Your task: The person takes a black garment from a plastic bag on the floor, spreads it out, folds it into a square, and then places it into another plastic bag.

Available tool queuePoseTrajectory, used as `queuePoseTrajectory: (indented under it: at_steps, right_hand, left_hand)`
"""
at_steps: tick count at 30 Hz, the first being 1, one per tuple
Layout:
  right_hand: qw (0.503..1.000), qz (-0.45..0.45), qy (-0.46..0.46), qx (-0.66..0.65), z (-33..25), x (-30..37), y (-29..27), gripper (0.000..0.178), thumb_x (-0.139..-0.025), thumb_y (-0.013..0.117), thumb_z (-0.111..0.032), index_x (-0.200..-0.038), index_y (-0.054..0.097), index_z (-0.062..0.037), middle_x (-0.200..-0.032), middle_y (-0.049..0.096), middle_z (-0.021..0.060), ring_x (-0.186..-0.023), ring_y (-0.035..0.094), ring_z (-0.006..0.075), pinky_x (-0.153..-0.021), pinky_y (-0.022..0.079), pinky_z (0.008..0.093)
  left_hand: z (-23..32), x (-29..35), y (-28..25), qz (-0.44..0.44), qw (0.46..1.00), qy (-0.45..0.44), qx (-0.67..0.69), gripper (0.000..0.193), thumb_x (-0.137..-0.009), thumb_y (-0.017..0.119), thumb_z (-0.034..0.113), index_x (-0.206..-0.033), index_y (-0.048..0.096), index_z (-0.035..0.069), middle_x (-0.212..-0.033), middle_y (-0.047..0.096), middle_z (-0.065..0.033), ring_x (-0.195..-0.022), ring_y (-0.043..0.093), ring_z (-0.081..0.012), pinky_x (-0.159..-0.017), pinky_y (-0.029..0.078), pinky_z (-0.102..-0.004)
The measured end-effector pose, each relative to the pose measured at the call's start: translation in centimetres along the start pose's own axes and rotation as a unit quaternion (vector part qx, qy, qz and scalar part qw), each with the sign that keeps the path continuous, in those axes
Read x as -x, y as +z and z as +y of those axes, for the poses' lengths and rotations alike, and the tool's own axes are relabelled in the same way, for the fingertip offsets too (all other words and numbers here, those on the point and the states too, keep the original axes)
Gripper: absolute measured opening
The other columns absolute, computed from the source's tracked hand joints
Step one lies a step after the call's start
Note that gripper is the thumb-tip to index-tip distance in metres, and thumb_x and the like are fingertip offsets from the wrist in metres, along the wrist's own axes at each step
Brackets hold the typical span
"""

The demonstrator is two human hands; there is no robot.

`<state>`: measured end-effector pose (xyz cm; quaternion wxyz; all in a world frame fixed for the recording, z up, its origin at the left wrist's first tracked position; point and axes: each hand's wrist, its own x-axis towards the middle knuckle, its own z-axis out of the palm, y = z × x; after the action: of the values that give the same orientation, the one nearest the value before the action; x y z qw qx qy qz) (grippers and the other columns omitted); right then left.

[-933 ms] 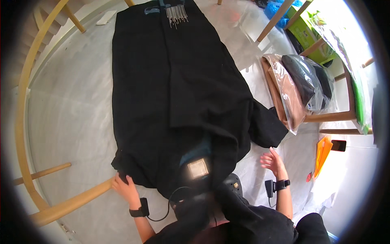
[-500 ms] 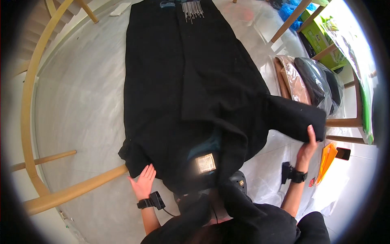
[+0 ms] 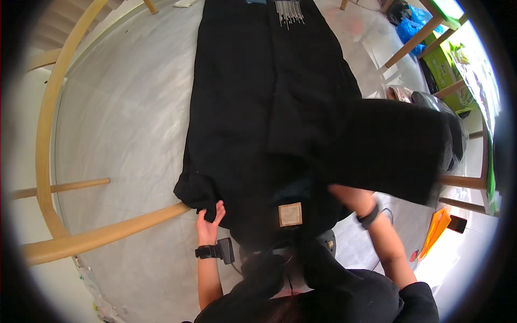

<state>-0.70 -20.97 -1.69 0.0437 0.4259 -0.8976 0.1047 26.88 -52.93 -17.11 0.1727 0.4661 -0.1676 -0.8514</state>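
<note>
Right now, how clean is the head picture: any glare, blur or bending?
All in the head view: glare whitens the right side near the flat orange packet; the right hand is smeared by blur; the square beige label looks fairly sharp; the broad black cloth garment swallows most fold detail; the left edge of the pale grey floor bows; corners go black.

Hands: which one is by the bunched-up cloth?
The left hand, at the bunched edge of the black garment, near the wooden bar; the right hand is by the broad, outspread sleeve.
</note>
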Motion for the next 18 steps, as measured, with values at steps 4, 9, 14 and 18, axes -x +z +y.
queuePoseTrajectory:
  at_steps: [4, 9, 14, 18]
  right_hand:
    - [0.985, -0.134, -0.111, -0.013, -3.0, 2.4, 12.2, 0.068, -0.073, 0.061, -0.011, -0.138, 0.042, -0.0071, -0.140, 0.044, 0.0115, -0.126, 0.044, 0.0264, -0.108, 0.032, 0.0406]
    - [0.977, -0.156, -0.091, -0.111, -4.4, 2.4, 13.6, 0.078, -0.072, 0.066, -0.009, -0.144, 0.036, -0.0139, -0.144, 0.041, 0.0109, -0.129, 0.041, 0.0269, -0.110, 0.030, 0.0397]
    - [0.971, -0.176, -0.027, -0.159, -2.5, 2.9, 12.5, 0.082, -0.069, 0.069, -0.008, -0.144, 0.037, -0.0191, -0.141, 0.042, 0.0114, -0.124, 0.045, 0.0282, -0.104, 0.036, 0.0390]
    - [0.935, -0.161, 0.018, -0.314, -5.7, -1.7, 11.5, 0.078, -0.073, 0.071, -0.011, -0.143, 0.038, -0.0181, -0.139, 0.044, 0.0131, -0.123, 0.046, 0.0297, -0.099, 0.039, 0.0399]
  left_hand:
    - [-0.2, 0.5, -0.3, 0.058, 0.933, -0.025, -0.354, 0.050, -0.099, 0.040, 0.040, -0.096, 0.060, -0.006, -0.088, 0.069, -0.0238, -0.056, 0.065, -0.0248, -0.054, 0.054, -0.0352]
    - [5.1, -2.8, -9.7, 0.238, 0.713, 0.264, -0.605, 0.057, -0.098, 0.038, 0.052, -0.105, 0.061, 0.000, -0.087, 0.068, -0.0153, -0.071, 0.066, -0.0236, -0.057, 0.052, -0.0338]
    - [4.3, -5.4, -4.7, 0.111, 0.979, -0.004, -0.170, 0.058, -0.095, 0.046, 0.053, -0.120, 0.056, 0.002, -0.104, 0.066, -0.0113, -0.093, 0.064, -0.0239, -0.075, 0.053, -0.0379]
    - [6.9, -4.5, -3.9, 0.058, 0.991, 0.037, -0.117, 0.058, -0.090, 0.062, 0.042, -0.131, 0.050, 0.004, -0.129, 0.057, -0.0122, -0.116, 0.055, -0.0280, -0.100, 0.044, -0.0427]
